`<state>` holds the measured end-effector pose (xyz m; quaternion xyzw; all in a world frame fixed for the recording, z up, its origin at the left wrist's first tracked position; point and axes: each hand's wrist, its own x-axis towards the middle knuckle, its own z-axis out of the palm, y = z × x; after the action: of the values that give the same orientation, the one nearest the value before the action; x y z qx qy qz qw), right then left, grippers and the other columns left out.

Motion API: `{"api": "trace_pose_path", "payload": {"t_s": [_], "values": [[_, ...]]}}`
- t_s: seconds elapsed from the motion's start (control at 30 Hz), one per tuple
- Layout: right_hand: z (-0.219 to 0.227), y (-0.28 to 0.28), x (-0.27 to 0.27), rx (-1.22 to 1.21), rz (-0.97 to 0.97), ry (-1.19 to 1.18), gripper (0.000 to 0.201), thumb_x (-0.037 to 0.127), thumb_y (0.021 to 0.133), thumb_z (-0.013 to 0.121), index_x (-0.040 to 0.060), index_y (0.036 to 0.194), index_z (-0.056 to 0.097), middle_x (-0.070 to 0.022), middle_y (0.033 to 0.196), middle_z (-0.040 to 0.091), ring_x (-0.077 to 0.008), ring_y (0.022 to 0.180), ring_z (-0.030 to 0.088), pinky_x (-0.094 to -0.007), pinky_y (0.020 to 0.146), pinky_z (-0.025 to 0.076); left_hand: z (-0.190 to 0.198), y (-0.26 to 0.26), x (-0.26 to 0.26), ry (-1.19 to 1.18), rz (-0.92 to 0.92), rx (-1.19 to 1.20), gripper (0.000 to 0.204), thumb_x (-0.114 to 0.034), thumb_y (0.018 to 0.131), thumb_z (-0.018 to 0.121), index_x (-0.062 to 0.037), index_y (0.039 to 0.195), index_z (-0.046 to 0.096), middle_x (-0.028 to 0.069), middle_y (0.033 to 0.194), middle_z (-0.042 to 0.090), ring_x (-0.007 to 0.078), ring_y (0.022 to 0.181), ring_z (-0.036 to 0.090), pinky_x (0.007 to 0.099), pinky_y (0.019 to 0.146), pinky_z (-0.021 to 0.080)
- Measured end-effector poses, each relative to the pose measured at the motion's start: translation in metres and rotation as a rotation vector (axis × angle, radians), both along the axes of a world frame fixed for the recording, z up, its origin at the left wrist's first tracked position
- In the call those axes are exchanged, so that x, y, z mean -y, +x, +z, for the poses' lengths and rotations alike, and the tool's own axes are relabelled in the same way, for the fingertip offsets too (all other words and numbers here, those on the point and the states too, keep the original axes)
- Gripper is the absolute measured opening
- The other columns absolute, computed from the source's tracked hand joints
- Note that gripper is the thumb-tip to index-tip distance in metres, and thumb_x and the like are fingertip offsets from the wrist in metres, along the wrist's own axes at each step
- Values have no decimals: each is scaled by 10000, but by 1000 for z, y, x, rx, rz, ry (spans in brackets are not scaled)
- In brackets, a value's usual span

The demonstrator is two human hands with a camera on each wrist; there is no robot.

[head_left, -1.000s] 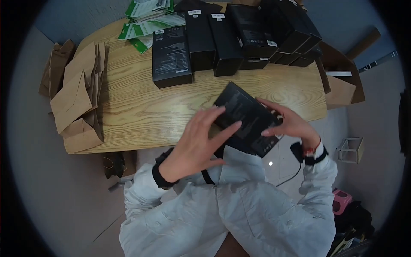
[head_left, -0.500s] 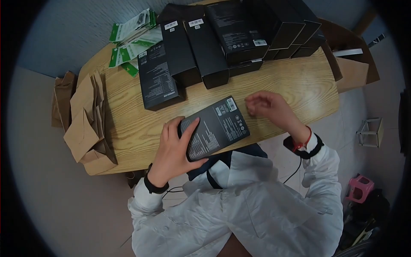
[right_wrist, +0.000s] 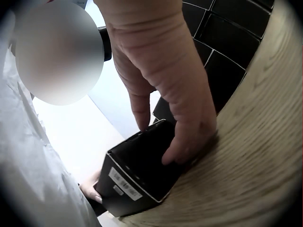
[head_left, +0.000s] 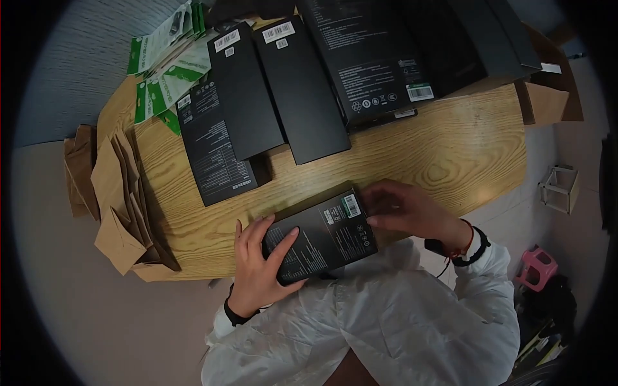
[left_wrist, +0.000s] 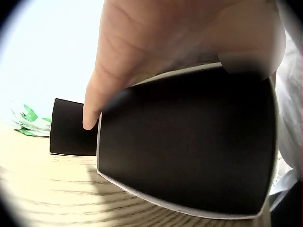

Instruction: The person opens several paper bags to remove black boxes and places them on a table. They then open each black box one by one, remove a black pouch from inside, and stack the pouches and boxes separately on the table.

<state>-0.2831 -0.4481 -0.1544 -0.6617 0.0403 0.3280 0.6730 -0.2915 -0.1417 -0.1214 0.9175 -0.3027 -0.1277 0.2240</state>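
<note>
A black printed box [head_left: 315, 238] lies at the table's near edge, with a barcode label at its right end. The left hand [head_left: 257, 265] grips its left end, fingers over the top and thumb along the near side. In the left wrist view that hand [left_wrist: 175, 42] spans the plain black end [left_wrist: 189, 142]. The right hand [head_left: 415, 211] is at the box's right end, its fingers bent. Seen from the right wrist, this hand [right_wrist: 165, 71] has one fingertip by the upper edge and another against the dark end of the box [right_wrist: 125, 191].
Black boxes [head_left: 299, 96] stand in a row and a stack along the table's far side. Green-and-white packets [head_left: 170, 71] lie at the back left, brown paper bags [head_left: 119, 206] at the left edge. A cardboard box [head_left: 547, 96] is beyond the right edge.
The box was tilted between both hands, then turned label end to the right and lowered. The right hand let go, moved off, and has come back to its right end. The view has moved closer.
</note>
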Motion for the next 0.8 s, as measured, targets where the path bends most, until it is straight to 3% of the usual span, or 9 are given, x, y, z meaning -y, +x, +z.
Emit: {"api": "trace_pose_path", "payload": {"t_s": [0.17,0.4,0.57,0.8], "values": [[1,13,1,-114,110,99,583,19,829,668,30,1345,397,-92,1199,548,-181,1078,572,-318,941,476,-1,7,-5,-21,-6,-32,826,-305,516,841,-215,1281,544,178,1350,381,396,1242,362,622,1067,199],[10,13,-8,-169,40,132,646,-33,791,631,46,1375,366,-110,1226,521,-201,1121,545,-329,941,483,-4,7,-8,-41,-5,-42,814,-300,515,835,-232,1275,554,170,1350,380,386,1234,367,617,1075,187],[25,11,-21,42,52,-139,694,-68,761,619,76,1385,353,-89,1300,456,-215,1177,509,-332,927,490,-1,8,-7,-15,-29,-41,836,-295,502,838,-258,1285,547,158,1360,371,372,1230,359,618,1080,173],[35,12,-33,216,42,-287,651,-101,749,576,76,1343,378,-83,1320,439,-228,1211,481,-354,934,481,3,6,-10,-8,1,-47,861,-284,489,848,-262,1294,543,152,1345,375,361,1231,361,620,1079,177]]}}
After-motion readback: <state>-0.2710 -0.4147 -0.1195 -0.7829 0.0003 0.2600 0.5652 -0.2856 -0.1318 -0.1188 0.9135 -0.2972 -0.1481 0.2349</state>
